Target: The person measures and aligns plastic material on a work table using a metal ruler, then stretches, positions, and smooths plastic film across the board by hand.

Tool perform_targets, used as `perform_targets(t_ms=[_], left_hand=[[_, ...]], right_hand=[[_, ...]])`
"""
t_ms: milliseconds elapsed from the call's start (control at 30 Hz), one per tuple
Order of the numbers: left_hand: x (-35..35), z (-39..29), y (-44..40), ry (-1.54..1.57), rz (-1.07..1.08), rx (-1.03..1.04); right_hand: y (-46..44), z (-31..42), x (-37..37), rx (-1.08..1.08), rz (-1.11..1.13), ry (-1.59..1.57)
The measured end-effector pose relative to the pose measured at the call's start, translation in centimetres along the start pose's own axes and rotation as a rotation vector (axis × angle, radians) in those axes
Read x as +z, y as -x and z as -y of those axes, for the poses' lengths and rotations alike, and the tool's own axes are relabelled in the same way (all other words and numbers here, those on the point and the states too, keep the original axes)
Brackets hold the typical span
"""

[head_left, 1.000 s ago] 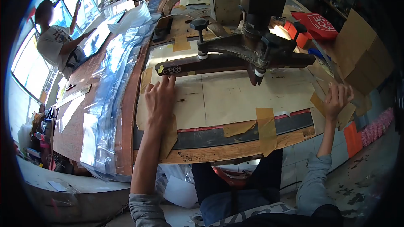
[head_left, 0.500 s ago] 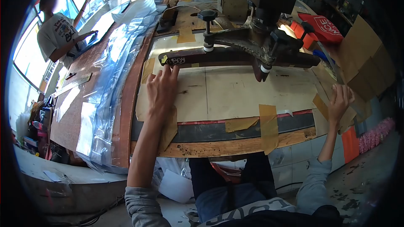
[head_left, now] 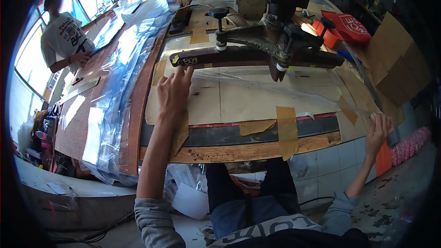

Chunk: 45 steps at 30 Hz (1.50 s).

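A thin sheet of clear plastic film [head_left: 303, 93] stretches low across the pale board [head_left: 257, 103], from hand to hand. My left hand [head_left: 173, 93] is closed at the film's left end, with its fingertips against the front edge of a dark press bar [head_left: 248, 59]; the exact grip is partly hidden. Off the board's right side, my right hand [head_left: 380, 127] pinches the film's other end. The bar hangs over the board from a metal bracket [head_left: 271, 41] with black knobs. Brown tape [head_left: 287, 128] crosses the board's front edge.
Folded plastic sheets [head_left: 110, 96] cover the brown table at left, where another person [head_left: 69, 36] stands. At right are an open cardboard box [head_left: 399, 59], a red bag [head_left: 347, 26] and a thin dark strip [head_left: 370, 92]. A wooden edge [head_left: 220, 153] runs along the front.
My right hand has moved slightly right and down, and the clear film now shows stretched between my hands. My left hand stays at the bar's end. The other person's raised arm has come down.
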State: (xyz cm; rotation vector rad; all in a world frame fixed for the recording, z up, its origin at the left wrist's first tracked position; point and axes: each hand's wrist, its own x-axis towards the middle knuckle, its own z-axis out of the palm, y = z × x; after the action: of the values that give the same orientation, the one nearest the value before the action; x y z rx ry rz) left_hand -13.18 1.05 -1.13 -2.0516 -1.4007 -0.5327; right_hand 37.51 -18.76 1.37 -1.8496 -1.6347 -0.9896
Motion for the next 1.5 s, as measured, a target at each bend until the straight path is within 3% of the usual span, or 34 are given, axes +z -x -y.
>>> perform_targets(t_ms=[67,167,300,467,533,567,667,733,800,867,1300,1500], left_hand=[[-0.2,-0.1,0.1,0.039,0.014,0.021],[-1.5,-0.1,0.9,0.073,0.068,0.024],[-8.8,-2.0,4.4,0.097,0.107,0.068],[-12.5,-5.5,12.3,0.172,0.158,-0.155],[-13.1,-7.0,13.3,0.136,0.093,-0.288],[-13.1,-7.9,13.4,0.118,0.054,-0.354],[-12.3,-10.4,12.2,0.275,-0.062,-0.311],[-12.1,-13.4,10.5,0.448,-0.006,-0.141],[-12.3,-16.2,9.3,0.565,0.041,-0.096],[-11.6,-18.0,9.1,0.577,0.057,-0.146],[-9.7,-19.7,11.3,0.35,0.094,-0.153],[-8.9,-20.2,11.8,0.351,0.009,-0.197]], right_hand=[[1.0,-0.7,1.4,-0.042,0.065,0.007],[2.2,-1.2,1.5,-0.086,-0.015,-0.044],[4.4,-4.2,2.5,-0.059,0.053,-0.111],[4.7,-3.3,0.7,-0.019,0.248,-0.082],[4.7,-1.0,0.4,0.044,0.138,-0.054],[4.4,0.6,0.3,0.075,0.077,-0.038],[3.8,6.9,-0.1,0.211,-0.025,-0.453],[3.6,11.8,-0.3,0.088,-0.003,-0.634],[3.9,15.1,-0.6,-0.11,0.005,-0.653],[4.3,17.5,-0.8,-0.09,0.056,-0.663],[6.9,18.8,0.4,-0.069,0.171,-0.634],[6.6,18.8,-0.1,-0.07,0.221,-0.619]])
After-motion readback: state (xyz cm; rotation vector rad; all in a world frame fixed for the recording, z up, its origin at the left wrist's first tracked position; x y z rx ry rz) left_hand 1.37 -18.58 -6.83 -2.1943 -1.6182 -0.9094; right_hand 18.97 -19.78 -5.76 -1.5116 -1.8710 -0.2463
